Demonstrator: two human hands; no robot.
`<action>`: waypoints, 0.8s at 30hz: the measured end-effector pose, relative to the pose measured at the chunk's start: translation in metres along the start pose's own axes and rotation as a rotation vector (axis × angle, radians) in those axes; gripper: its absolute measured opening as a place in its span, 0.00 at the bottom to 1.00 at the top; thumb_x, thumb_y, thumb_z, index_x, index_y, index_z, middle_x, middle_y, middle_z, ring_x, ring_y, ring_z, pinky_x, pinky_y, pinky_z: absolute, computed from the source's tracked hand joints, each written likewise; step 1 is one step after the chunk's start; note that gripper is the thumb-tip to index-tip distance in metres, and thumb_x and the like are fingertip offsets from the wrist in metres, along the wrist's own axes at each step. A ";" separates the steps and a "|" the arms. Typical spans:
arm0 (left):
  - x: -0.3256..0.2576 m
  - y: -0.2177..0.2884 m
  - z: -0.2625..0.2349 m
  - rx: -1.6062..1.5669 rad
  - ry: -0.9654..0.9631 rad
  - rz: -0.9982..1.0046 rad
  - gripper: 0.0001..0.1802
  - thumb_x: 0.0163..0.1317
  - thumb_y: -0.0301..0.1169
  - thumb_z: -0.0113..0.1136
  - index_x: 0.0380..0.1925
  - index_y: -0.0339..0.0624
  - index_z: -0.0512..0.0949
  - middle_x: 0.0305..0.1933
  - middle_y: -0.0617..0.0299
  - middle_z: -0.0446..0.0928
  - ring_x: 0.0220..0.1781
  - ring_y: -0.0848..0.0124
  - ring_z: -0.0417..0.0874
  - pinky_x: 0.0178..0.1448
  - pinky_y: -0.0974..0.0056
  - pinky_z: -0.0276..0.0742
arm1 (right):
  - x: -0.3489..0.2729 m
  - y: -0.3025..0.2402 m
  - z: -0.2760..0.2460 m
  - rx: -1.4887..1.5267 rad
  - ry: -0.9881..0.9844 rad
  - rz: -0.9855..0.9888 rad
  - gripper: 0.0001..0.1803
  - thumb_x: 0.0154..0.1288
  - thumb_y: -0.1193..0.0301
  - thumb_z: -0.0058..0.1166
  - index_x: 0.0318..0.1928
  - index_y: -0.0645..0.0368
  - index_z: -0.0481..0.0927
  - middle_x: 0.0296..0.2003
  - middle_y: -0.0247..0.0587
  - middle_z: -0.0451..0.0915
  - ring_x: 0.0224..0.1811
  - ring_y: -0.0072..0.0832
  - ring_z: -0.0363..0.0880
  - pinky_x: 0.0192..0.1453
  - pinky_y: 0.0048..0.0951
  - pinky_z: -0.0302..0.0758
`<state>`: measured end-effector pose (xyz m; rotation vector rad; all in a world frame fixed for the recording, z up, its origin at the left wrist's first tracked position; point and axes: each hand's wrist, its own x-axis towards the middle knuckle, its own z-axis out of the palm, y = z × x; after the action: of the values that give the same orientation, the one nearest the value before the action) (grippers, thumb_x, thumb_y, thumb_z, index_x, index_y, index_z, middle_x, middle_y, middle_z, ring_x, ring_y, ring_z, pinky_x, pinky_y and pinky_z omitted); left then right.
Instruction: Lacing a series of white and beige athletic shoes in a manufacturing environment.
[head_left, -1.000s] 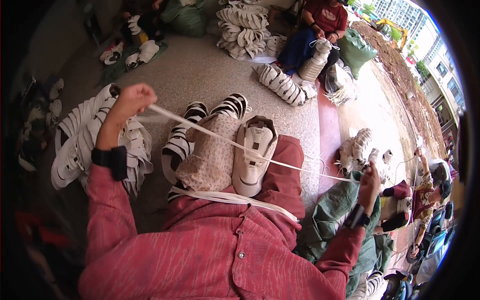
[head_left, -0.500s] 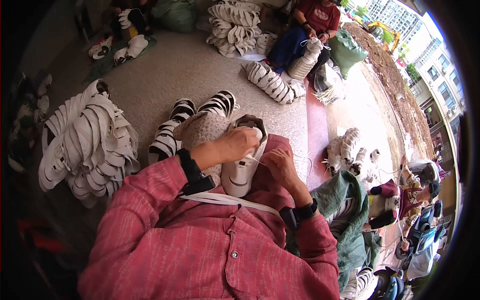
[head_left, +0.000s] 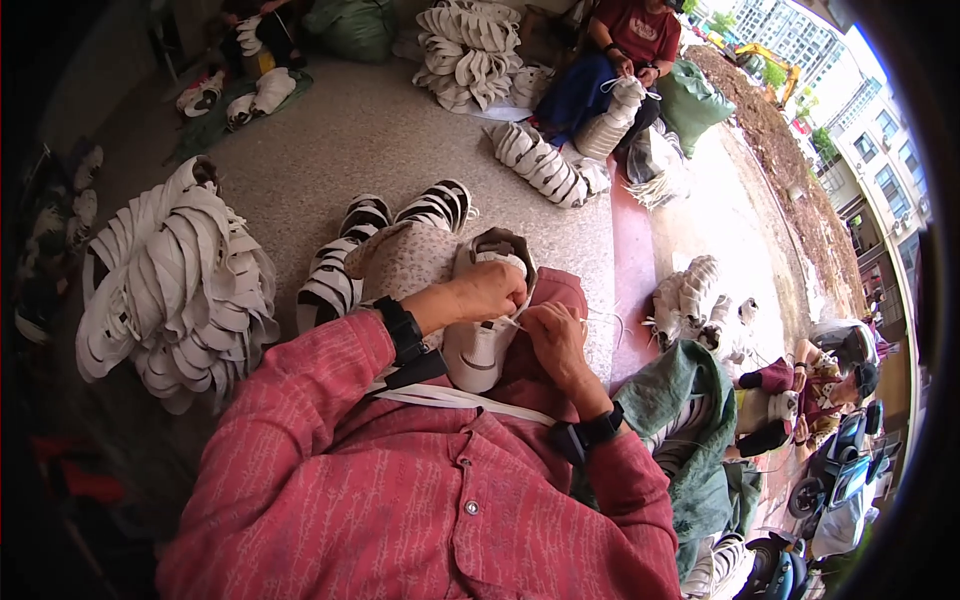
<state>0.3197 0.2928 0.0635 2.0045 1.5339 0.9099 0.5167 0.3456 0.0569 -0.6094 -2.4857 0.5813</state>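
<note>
Heaped at the left of the frame, a pile of white shoe uppers point(head_left: 175, 285) lies on the speckled concrete floor point(head_left: 350, 140), its curved, flat pieces nested one inside another. Just right of it, near the centre, two striped sandals point(head_left: 385, 245) in black and white show on the person's feet.

At the centre, the left hand point(head_left: 485, 293) is curled shut, its fingers pinched on the top edge of a white shoe upper point(head_left: 485, 310) that rests on the person's lap, on a reddish knee. The upper is smooth, with a tan lining showing at its open collar. Touching the same edge from the right, the right hand point(head_left: 555, 335) is nearly closed, fingertips pinching a thin white thread point(head_left: 600, 322) that runs off toward the right. Both wrists carry dark bands, and the sleeves are of red woven cloth with pale flecks.

Right of the lap, a green fabric sack point(head_left: 680, 420) sags open; what is inside cannot be told. Above it a small cluster of white uppers point(head_left: 690, 300) sits on a pink strip of floor.

In the upper middle, another person point(head_left: 620, 50) in a red shirt sits working on a white stack, with a row of white uppers point(head_left: 535, 165) laid beside and a green bag point(head_left: 695, 100) just right.
</note>
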 end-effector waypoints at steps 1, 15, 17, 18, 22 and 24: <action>0.001 -0.001 0.000 -0.001 0.003 0.002 0.06 0.45 0.24 0.61 0.26 0.37 0.81 0.30 0.54 0.77 0.35 0.59 0.80 0.41 0.59 0.75 | 0.003 0.004 -0.003 -0.053 -0.052 -0.014 0.05 0.60 0.71 0.56 0.35 0.57 0.81 0.33 0.37 0.80 0.41 0.36 0.77 0.50 0.36 0.67; -0.002 -0.004 -0.003 0.046 0.009 0.119 0.06 0.45 0.27 0.63 0.26 0.39 0.81 0.30 0.55 0.75 0.38 0.57 0.80 0.44 0.58 0.74 | 0.062 0.019 -0.027 0.122 -0.328 -0.132 0.12 0.44 0.72 0.70 0.32 0.54 0.82 0.29 0.37 0.80 0.31 0.35 0.80 0.38 0.33 0.75; -0.002 -0.005 -0.003 0.091 0.042 0.142 0.04 0.46 0.27 0.62 0.24 0.39 0.80 0.29 0.55 0.75 0.38 0.57 0.80 0.43 0.57 0.74 | 0.064 0.018 -0.027 0.176 -0.348 -0.118 0.12 0.44 0.72 0.69 0.32 0.54 0.81 0.29 0.38 0.80 0.30 0.34 0.80 0.38 0.33 0.75; -0.001 -0.005 -0.003 0.135 0.074 0.171 0.03 0.47 0.27 0.61 0.23 0.40 0.78 0.29 0.55 0.74 0.37 0.57 0.80 0.42 0.57 0.74 | 0.064 0.018 -0.029 0.226 -0.364 -0.101 0.12 0.45 0.73 0.69 0.33 0.55 0.81 0.29 0.38 0.79 0.30 0.34 0.81 0.38 0.32 0.75; 0.010 -0.017 -0.082 0.837 0.339 0.203 0.03 0.52 0.29 0.56 0.25 0.43 0.76 0.30 0.57 0.74 0.31 0.59 0.80 0.32 0.57 0.76 | 0.059 0.022 -0.030 0.287 -0.354 -0.063 0.10 0.49 0.73 0.67 0.33 0.56 0.81 0.28 0.38 0.79 0.31 0.33 0.80 0.38 0.32 0.76; 0.012 -0.037 -0.159 0.891 0.564 0.003 0.04 0.55 0.28 0.52 0.28 0.41 0.76 0.34 0.52 0.76 0.34 0.52 0.80 0.36 0.50 0.77 | 0.059 0.023 -0.031 0.275 -0.356 -0.079 0.09 0.53 0.73 0.65 0.36 0.57 0.81 0.30 0.38 0.79 0.33 0.33 0.80 0.39 0.31 0.76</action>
<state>0.1809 0.3088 0.1483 2.4272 2.5964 0.9325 0.4956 0.4033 0.0913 -0.3202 -2.6689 1.0563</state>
